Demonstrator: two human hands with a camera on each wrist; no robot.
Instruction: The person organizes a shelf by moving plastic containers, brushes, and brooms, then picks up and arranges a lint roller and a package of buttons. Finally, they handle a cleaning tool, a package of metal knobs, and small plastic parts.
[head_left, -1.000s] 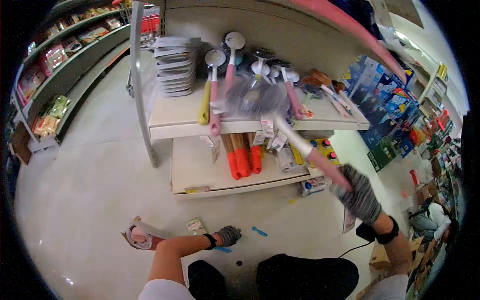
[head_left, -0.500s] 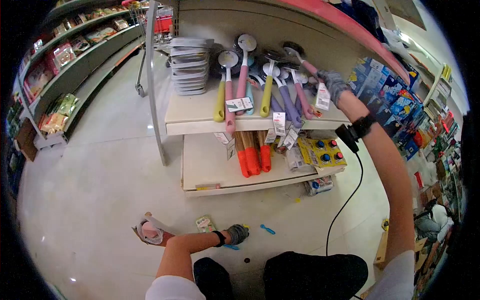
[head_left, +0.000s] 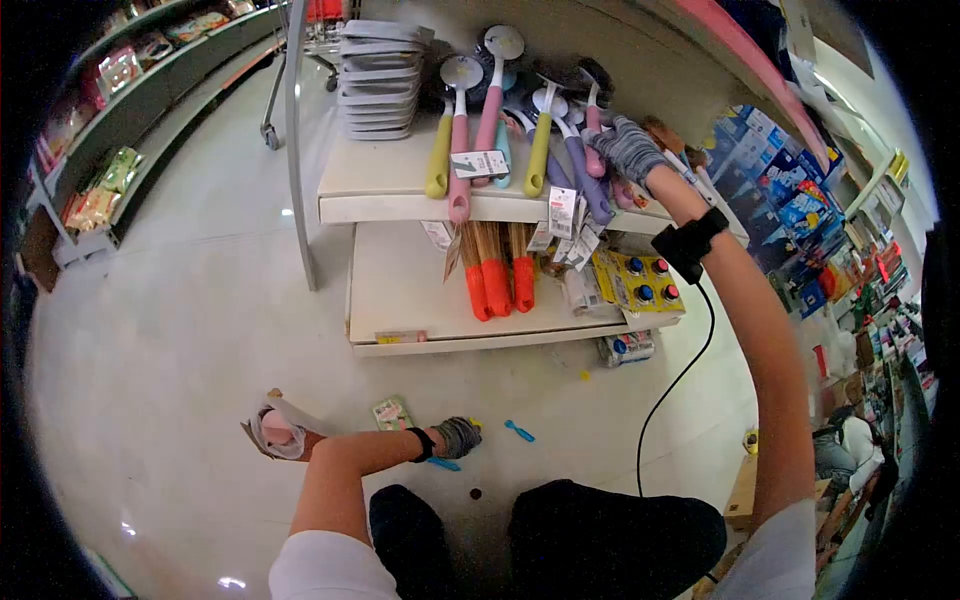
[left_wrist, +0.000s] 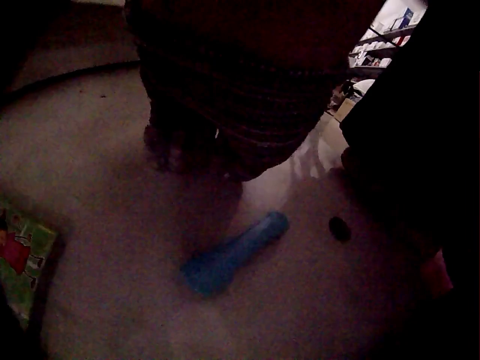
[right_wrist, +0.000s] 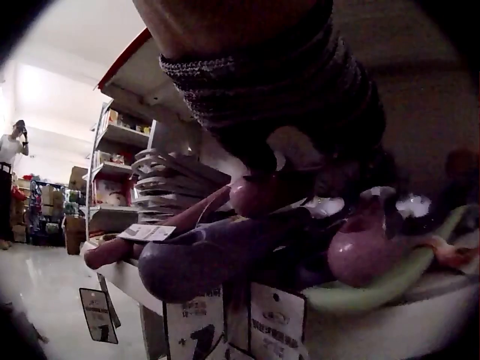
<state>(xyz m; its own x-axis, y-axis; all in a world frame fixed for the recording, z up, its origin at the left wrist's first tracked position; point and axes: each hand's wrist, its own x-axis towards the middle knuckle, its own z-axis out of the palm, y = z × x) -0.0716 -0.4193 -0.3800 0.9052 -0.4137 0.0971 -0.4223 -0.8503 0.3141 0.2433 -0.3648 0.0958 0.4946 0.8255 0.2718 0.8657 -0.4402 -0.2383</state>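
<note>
Gripping a pink-handled scrubbing brush [head_left: 593, 120] among crowded handles

The gloved right hand [head_left: 632, 150] has its fingers bent round the brush's handle, towards the right end of the upper shelf [head_left: 400, 209], with the dark bristled head pointing at the shelf's back edge. Purple-handled brushes [head_left: 590, 185] lie just beside it, their ends jutting past the front edge, where price tags [head_left: 562, 212] dangle.

That overhang looks like the main hazard: a sideways nudge from the hand could roll a purple handle off the front edge. A tag cord caught on a finger or on the bristles might drag a neighbour along. Letting go too near the edge could tip the pink one as well.

Low over the floor, the gloved left hand [head_left: 458, 437] sits beside a green packet [head_left: 392, 412] and a blue plastic piece [left_wrist: 236, 255]. Its fingers are too dark and hidden to tell whether they pinch anything.
</note>
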